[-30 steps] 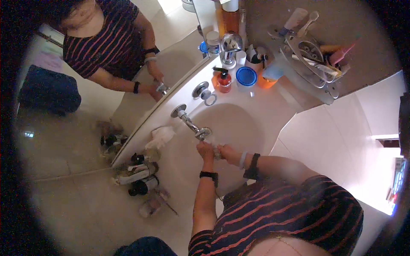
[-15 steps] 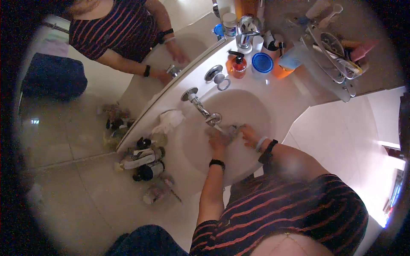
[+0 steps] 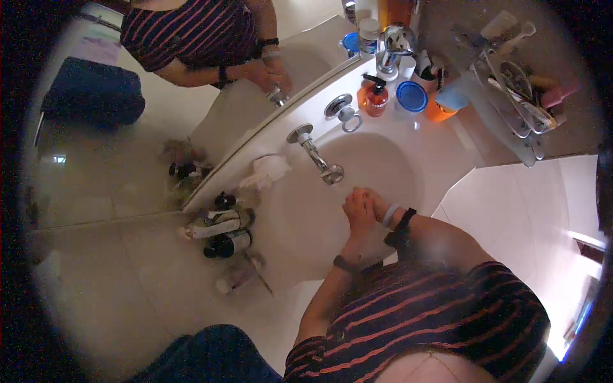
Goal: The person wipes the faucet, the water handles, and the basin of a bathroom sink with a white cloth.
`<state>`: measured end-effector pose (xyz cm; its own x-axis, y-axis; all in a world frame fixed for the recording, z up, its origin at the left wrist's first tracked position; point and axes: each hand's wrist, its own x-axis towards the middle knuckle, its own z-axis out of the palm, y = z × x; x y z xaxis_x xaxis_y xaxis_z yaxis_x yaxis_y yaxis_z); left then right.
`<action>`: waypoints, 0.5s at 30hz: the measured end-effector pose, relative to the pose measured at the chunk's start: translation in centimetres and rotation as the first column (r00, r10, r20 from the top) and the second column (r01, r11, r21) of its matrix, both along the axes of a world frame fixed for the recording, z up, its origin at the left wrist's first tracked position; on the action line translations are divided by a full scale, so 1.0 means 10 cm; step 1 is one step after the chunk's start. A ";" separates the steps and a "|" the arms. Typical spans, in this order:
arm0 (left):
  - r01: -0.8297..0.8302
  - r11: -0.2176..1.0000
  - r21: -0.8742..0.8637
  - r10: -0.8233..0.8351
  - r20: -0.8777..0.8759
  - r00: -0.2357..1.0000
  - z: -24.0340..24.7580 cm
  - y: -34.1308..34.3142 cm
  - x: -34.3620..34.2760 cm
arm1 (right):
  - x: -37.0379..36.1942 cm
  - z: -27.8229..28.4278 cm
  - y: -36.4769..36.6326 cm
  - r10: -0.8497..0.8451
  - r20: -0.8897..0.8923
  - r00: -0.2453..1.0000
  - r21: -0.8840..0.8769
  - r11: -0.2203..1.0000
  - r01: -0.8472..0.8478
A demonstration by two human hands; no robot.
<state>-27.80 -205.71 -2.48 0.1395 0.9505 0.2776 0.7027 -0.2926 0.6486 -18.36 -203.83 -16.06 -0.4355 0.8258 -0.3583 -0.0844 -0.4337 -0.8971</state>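
My left hand (image 3: 359,217) and my right hand (image 3: 377,203) are pressed together above the right part of the white sink basin (image 3: 300,214). Their fingers are closed against each other, and whatever may lie between them is hidden. Just beyond them, to the left, the chrome spout (image 3: 316,158) reaches out over the basin. I cannot make out a water stream from it now. A dark band circles my left wrist; my right wrist carries a light band and a black strap.
A chrome tap handle (image 3: 338,106), an amber pump bottle (image 3: 375,101), a blue-lidded jar (image 3: 412,97) and an orange cup (image 3: 439,111) stand behind the basin. Left of it lie a crumpled white cloth (image 3: 268,171) and several bottles (image 3: 231,244). A wire caddy (image 3: 511,96) hangs at upper right.
My hands were apart below the spout, with something greyish and indistinct between them. They have come together, and the left hand has moved right, away from the spout. The view has shifted slightly.
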 end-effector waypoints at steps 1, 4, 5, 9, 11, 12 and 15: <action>-0.172 0.985 -0.009 0.169 -0.133 0.977 -0.10 -0.01 -0.08 | -0.17 0.19 -0.01 0.034 -0.017 0.999 -0.006 0.999 -0.034; -0.268 0.909 -0.320 0.281 -0.006 0.960 -0.33 0.18 -0.27 | -0.34 0.70 0.02 -0.353 -0.422 0.835 -0.662 0.750 -0.017; -0.245 0.916 -0.319 0.261 0.009 0.965 -0.36 0.27 -0.19 | -0.29 0.52 0.03 -0.170 -0.285 0.943 -0.165 0.978 0.127; -0.306 0.889 -0.340 0.285 -0.111 0.952 -0.94 0.30 -0.86 | -0.38 0.94 0.02 -0.203 -0.405 0.892 -0.614 0.783 -0.100; -0.331 0.849 -0.411 0.215 -0.303 0.928 -1.00 0.19 -1.19 | -0.39 1.56 0.01 -0.079 -0.217 0.973 -0.485 0.874 -0.038; -0.337 0.767 -0.547 0.550 0.288 0.784 -0.83 0.23 -1.03 | -0.23 1.71 0.04 -0.058 0.021 0.998 -0.315 0.947 0.061; -0.008 0.704 -0.710 0.687 0.679 0.260 -0.11 0.49 -0.90 | 0.45 0.30 -0.02 -0.215 0.117 0.970 0.293 0.940 0.173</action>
<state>-36.83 -200.85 -3.54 -0.2391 0.8149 -0.5280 -0.4416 0.3931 0.8065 -13.83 -204.03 -13.04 -0.2176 0.9646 -0.1488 -0.0011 -0.1527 -0.9883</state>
